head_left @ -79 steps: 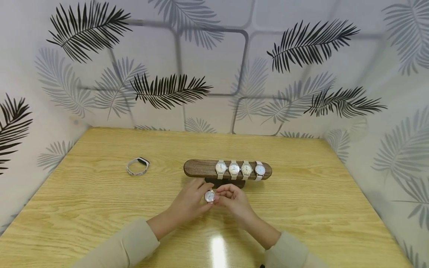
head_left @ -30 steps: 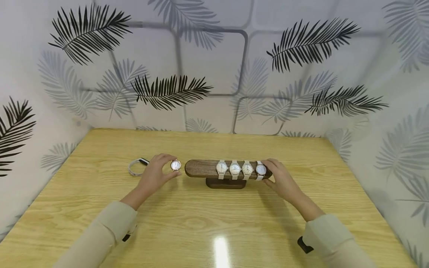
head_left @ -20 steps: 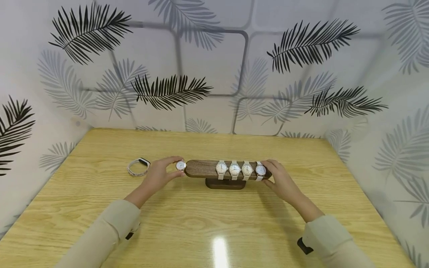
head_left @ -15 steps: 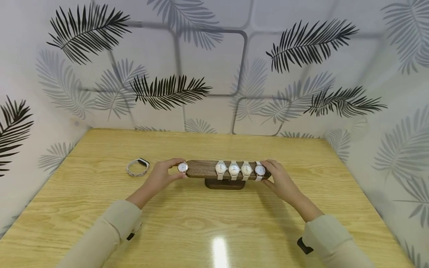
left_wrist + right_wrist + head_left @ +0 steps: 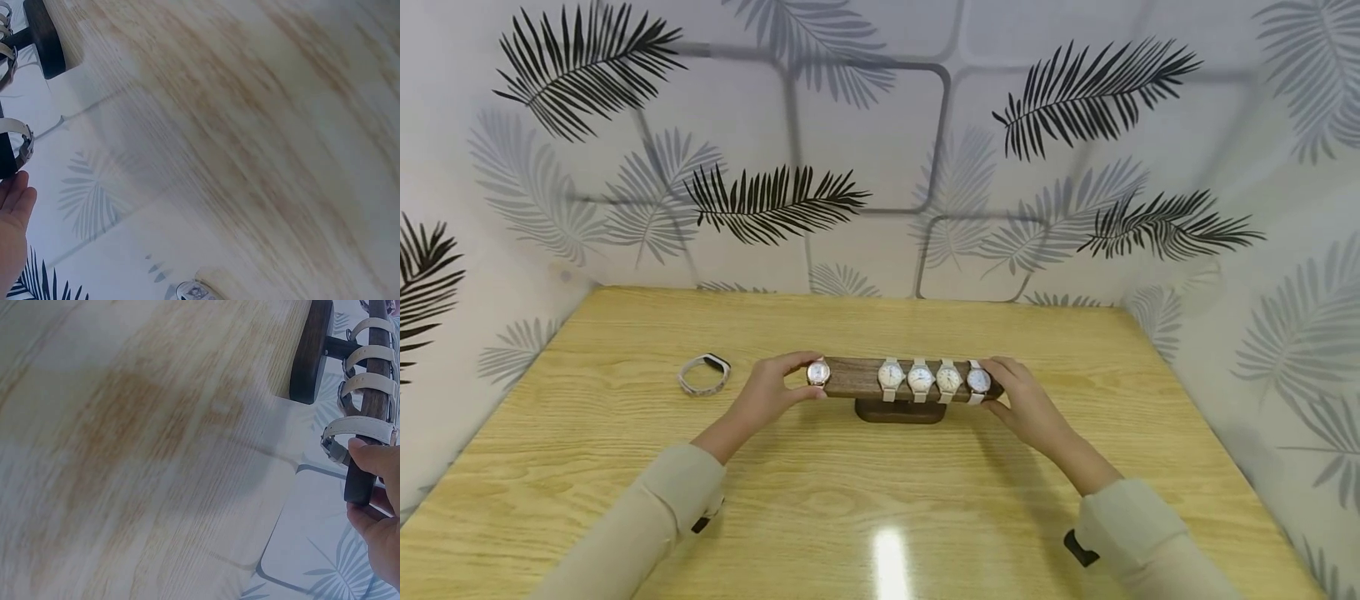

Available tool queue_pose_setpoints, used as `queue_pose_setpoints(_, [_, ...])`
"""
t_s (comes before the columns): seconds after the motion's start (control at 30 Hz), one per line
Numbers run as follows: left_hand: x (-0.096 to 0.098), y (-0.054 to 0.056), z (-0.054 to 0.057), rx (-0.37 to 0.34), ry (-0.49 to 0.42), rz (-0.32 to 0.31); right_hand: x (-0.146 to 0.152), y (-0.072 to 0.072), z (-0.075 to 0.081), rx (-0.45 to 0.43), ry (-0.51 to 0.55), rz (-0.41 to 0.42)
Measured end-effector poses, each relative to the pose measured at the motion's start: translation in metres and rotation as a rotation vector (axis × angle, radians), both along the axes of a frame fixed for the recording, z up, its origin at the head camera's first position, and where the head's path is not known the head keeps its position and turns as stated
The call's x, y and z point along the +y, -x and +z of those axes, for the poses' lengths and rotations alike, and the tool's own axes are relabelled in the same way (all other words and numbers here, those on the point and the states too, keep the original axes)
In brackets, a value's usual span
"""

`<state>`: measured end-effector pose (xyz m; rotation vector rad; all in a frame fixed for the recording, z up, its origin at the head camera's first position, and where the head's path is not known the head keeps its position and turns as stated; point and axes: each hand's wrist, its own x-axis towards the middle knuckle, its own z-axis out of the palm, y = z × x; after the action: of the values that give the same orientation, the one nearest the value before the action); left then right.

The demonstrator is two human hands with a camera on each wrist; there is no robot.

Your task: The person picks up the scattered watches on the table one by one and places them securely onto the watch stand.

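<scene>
A dark wooden watch stand [image 5: 856, 379], a long rounded bar on a short base [image 5: 900, 412], stands mid-table in the head view. My left hand [image 5: 767, 390] pinches a round-faced wristwatch [image 5: 818, 372] between thumb and fingers at the bar's left end. In the left wrist view its pale strap [image 5: 17, 127] loops around the bar's tip. At the opposite end, my right hand [image 5: 1030, 408] grips the bar, thumb in front, fingers behind, close beside a white-strapped watch [image 5: 979, 381]. Several pale-strapped watches [image 5: 921, 379] sit side by side on the right half.
A light fitness band with a black module [image 5: 718, 362] lies on the wooden table [image 5: 820, 500], left of the stand. Behind the table rises a backdrop [image 5: 865, 258] printed with leaves. Dark wrist straps [image 5: 1081, 548] show under both sleeves.
Both hands were together on the watch in front of the stand. The left hand has carried it left, then slid it rightward onto the bar's left end; the right hand has taken the right end.
</scene>
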<state>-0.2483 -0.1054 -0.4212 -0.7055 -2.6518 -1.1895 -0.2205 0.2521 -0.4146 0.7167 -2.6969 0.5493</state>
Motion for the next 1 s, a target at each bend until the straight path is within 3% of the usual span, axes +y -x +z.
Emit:
queue_pose_setpoints(0.17, [0.003,0.0,0.0,0.001,-0.016,-0.006,-0.001,0.001,0.001,0.006,0.0,0.005])
queue_pose_setpoints(0.37, [0.007,0.003,-0.003,-0.048,-0.107,-0.018,0.0,0.002,0.0,0.016,0.003,0.015])
queue_pose_setpoints(0.47, [0.012,0.004,-0.002,-0.033,-0.117,-0.038,0.0,0.002,0.0,0.018,0.004,0.013])
queue_pose_setpoints(0.73, [0.032,0.007,-0.001,0.118,-0.014,-0.078,-0.001,0.003,-0.003,0.007,-0.002,0.012])
queue_pose_setpoints(1.0, [0.045,0.008,0.001,0.168,0.081,-0.064,0.002,0.001,-0.001,-0.004,0.0,0.005])
